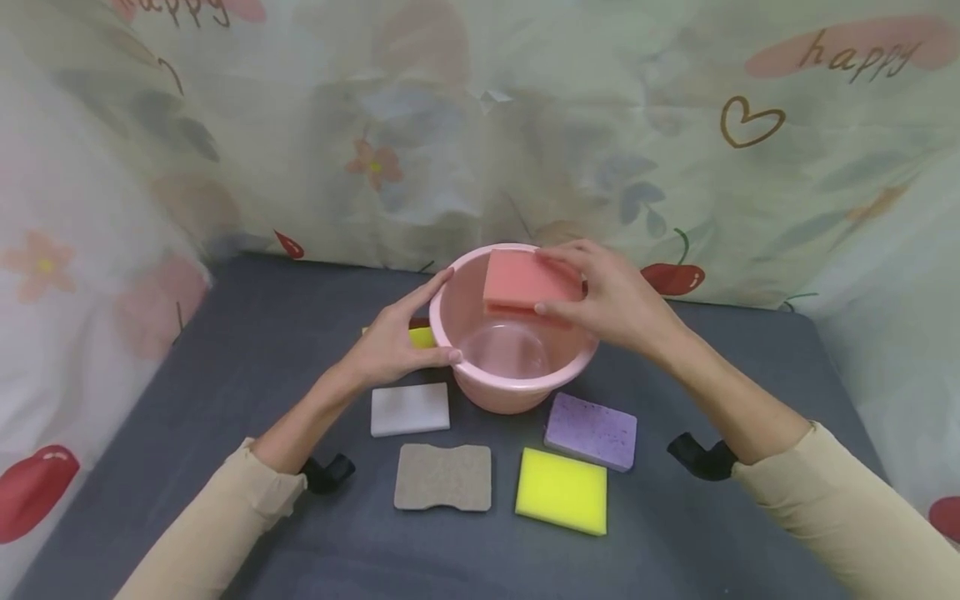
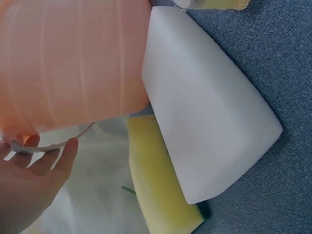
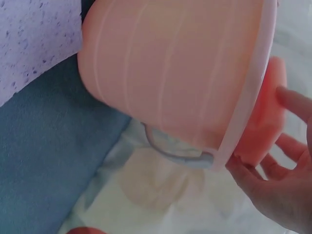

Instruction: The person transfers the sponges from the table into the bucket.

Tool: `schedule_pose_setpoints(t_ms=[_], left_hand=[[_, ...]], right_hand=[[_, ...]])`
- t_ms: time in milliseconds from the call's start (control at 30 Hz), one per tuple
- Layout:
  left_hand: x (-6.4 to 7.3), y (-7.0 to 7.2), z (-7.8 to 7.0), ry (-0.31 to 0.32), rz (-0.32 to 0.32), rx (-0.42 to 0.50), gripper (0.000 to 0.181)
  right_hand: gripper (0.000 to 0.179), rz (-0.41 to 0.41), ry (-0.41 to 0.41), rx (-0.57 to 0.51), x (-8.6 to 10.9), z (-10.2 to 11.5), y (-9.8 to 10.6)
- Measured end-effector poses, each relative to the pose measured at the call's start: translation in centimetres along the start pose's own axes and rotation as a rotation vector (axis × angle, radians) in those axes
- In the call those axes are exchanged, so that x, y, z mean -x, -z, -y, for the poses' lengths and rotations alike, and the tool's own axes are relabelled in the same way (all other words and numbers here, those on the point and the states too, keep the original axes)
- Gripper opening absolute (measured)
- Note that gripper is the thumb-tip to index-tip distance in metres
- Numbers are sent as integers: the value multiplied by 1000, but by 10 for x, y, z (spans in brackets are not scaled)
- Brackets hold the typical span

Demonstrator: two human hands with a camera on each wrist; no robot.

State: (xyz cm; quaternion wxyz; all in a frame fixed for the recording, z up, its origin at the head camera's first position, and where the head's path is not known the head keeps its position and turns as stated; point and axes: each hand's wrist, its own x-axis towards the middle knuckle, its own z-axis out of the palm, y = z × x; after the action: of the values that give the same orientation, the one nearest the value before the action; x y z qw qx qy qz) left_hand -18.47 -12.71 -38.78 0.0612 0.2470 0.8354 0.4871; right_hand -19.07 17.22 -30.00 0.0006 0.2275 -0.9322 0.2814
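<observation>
A pink bucket (image 1: 502,392) stands upright, with a thin grey handle (image 3: 170,155) hanging on its side. My left hand (image 1: 390,342) holds the bucket's left side, thumb at the rim and fingers spread around the outside. My right hand (image 1: 611,296) pinches a pink sponge (image 1: 517,277) between thumb and fingers at the bucket's mouth. In the right wrist view the sponge (image 3: 265,117) sits partly behind the rim, still gripped. In the head view the bucket's visible bottom is bare.
Around the bucket lie a white sponge (image 1: 410,410), a grey-brown notched sponge (image 1: 442,477), a yellow sponge (image 1: 562,490) and a purple speckled sponge (image 1: 591,432). Another yellow sponge (image 2: 156,170) is partly hidden behind my left hand. A patterned curtain (image 1: 480,142) hangs behind the dark table (image 1: 300,550).
</observation>
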Motion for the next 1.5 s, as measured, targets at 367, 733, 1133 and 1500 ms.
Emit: schedule_pose_setpoints(t_ms=[367, 733, 1133, 1500], left_hand=[[1, -1, 0, 11, -2, 38, 103], [-1, -1, 2, -42, -3, 55, 101], [-4, -1, -2, -53, 5, 38, 102], [1, -3, 3, -31, -2, 60, 101]], right_hand=[[63, -1, -81, -32, -8, 8, -12], [62, 39, -132, -10, -14, 16, -26], [59, 21, -125, 22, -22, 15, -35], [62, 62, -146, 48, -24, 15, -46]])
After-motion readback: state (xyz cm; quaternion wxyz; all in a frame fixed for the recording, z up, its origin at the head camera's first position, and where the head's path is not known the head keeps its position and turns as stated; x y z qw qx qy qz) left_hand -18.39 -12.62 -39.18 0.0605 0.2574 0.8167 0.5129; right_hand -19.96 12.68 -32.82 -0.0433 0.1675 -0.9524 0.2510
